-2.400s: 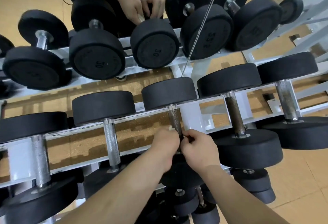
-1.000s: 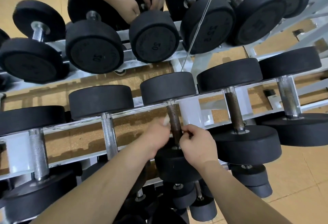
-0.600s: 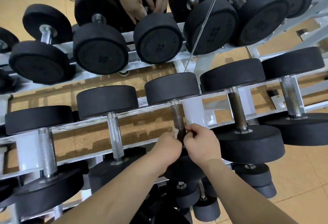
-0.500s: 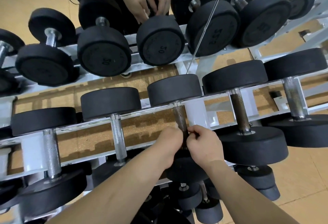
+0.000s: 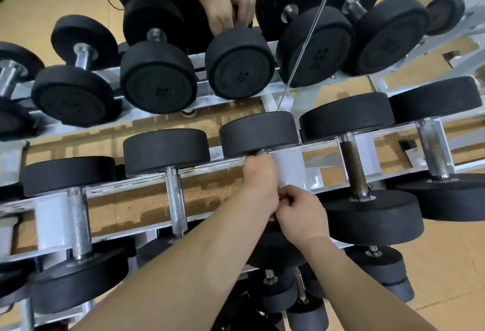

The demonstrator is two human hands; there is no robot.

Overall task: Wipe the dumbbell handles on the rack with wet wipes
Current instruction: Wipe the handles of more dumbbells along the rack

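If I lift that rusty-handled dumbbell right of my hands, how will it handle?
Probably heavy: its black heads are thick and broad. The rusty handle looks rough, so slipping seems unlikely. Once off the rack, its round heads might roll.

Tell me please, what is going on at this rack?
A person is working on one dumbbell on the middle shelf of the rack. The left hand wraps its handle just below the far head. The right hand pinches the handle nearer the close head. The two hands hide almost all of the handle, and no wipe shows clearly. The other dumbbells on that shelf lie untouched.
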